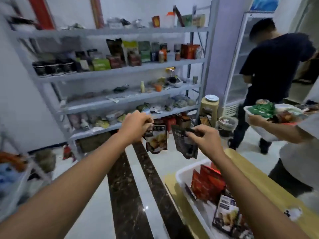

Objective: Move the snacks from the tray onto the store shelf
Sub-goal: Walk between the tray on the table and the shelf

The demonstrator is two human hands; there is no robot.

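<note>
Step in hand: carry, between tray and shelf, one pouch per hand.

Left hand [136, 125]: grip closed, fingers and thumb pinching the top edge of a dark snack pouch [156, 140] with a food picture on it. The pouch hangs free below the hand.

Right hand [203, 140]: grip closed the same way on the top of a second pouch [184, 145], dark and tilted, hanging over the floor [96, 195].

Both pouches are out of the white tray [181, 175], which sits on the yellow worktop [250, 169] at lower right. Red packets [207, 185] and other snacks remain in it, so we judge the task well short of done.

The grey shelf [120, 99] stands ahead, apart from both hands. Motion blur makes the labels unreadable.

Next move, as we judge it: reach forward to a tier with bare space, since the lower tiers look crowded with small packets. Set each pouch down, then let go one hand at a time.

Note: another person [293, 135] with a loaded tray stands close on the right, so we keep the right arm inside that line
</note>
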